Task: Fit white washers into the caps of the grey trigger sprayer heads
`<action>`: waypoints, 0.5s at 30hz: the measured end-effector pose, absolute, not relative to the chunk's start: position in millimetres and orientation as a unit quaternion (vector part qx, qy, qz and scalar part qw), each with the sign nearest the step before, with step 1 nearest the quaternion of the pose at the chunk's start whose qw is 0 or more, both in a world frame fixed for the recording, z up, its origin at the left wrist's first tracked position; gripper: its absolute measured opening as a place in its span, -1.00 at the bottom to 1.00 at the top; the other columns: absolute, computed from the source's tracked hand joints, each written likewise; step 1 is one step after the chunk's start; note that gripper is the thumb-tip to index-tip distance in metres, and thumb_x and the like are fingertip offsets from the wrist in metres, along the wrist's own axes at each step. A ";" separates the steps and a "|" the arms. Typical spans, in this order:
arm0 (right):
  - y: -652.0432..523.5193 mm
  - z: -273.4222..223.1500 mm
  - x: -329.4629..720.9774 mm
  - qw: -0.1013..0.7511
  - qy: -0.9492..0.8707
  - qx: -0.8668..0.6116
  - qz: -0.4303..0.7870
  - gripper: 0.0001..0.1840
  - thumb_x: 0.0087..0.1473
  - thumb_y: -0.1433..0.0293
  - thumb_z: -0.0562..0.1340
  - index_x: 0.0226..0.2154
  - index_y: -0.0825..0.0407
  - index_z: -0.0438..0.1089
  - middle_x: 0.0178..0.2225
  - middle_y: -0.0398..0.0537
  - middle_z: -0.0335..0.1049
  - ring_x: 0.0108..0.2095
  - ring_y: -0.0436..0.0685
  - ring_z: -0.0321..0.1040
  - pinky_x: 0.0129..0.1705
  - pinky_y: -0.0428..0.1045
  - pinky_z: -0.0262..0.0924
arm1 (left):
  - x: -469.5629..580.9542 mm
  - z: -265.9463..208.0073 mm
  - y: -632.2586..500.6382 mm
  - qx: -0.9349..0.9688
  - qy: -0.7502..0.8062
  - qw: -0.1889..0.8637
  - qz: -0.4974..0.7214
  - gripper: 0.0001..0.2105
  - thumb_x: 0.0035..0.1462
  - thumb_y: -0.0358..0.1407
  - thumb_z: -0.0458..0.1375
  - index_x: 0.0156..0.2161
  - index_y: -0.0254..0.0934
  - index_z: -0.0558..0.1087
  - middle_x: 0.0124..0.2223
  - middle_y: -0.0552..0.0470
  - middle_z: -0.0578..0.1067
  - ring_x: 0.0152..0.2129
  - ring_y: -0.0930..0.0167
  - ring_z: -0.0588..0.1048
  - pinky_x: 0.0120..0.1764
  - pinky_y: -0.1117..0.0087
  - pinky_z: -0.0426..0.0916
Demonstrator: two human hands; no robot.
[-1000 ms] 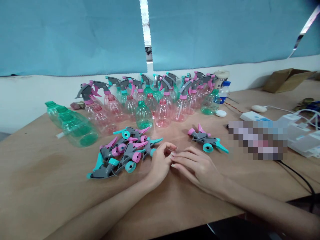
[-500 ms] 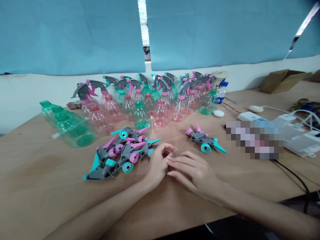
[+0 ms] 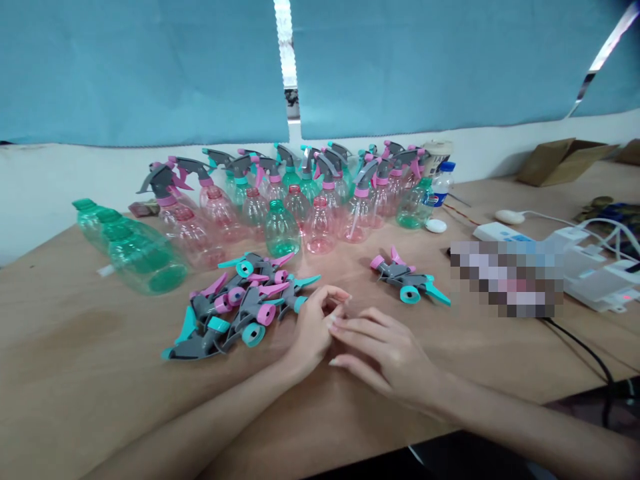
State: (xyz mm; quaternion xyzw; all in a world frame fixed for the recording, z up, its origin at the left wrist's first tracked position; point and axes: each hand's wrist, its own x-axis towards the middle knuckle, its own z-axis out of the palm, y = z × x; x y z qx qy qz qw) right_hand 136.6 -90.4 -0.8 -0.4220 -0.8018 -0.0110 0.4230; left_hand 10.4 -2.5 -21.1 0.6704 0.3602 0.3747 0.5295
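Over the front of the table, my left hand point(image 3: 316, 327) has loosely bent fingers, with a gap between thumb and index finger and nothing visible in it. My right hand point(image 3: 387, 350) reaches in from the right, its fingers stretched out and the tips touching my left hand. It is open and holds nothing I can see. Beside my left hand lies a pile of grey trigger spray heads point(image 3: 247, 310) with pink and turquoise collars. Two more spray heads point(image 3: 400, 275) lie beyond my right hand. Behind them stand several uncapped pink point(image 3: 321, 233) and green bottles point(image 3: 281, 233).
Bottles fitted with spray heads point(image 3: 361, 200) stand in rows at the back. Green bottles point(image 3: 143, 263) lean at the left. On the right are a blue-capped drink bottle point(image 3: 443, 185), a white round object point(image 3: 436, 226), a power strip point(image 3: 500, 235), cables and a cardboard box point(image 3: 563, 162).
The view has shifted slightly. My right thumb and fingers have spread apart a little, while the fingertips stay against my left hand. Bottles and spray heads keep their places.
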 end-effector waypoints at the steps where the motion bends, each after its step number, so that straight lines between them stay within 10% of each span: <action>1: -93.1 -0.2 131.0 0.431 -0.807 -0.405 -0.008 -0.67 0.10 0.34 0.24 -0.09 0.17 0.42 -0.19 0.00 0.52 -0.26 0.11 0.35 -0.18 0.02 0.34 | 10.3 -21.2 -2.4 0.671 0.360 0.531 0.372 -0.89 0.00 -0.34 0.11 -0.32 -0.31 0.38 -0.39 0.05 0.43 -0.50 0.45 0.41 -0.43 0.45 0.31; 15: -92.4 1.6 131.2 0.433 -0.801 -0.414 -0.003 -0.67 0.12 0.32 0.23 -0.10 0.18 0.43 -0.20 -0.01 0.53 -0.27 0.12 0.35 -0.19 0.02 0.34 | 10.1 -20.4 -2.3 0.674 0.361 0.529 0.369 -0.88 0.00 -0.33 0.11 -0.32 -0.31 0.39 -0.38 0.05 0.43 -0.48 0.44 0.41 -0.42 0.45 0.32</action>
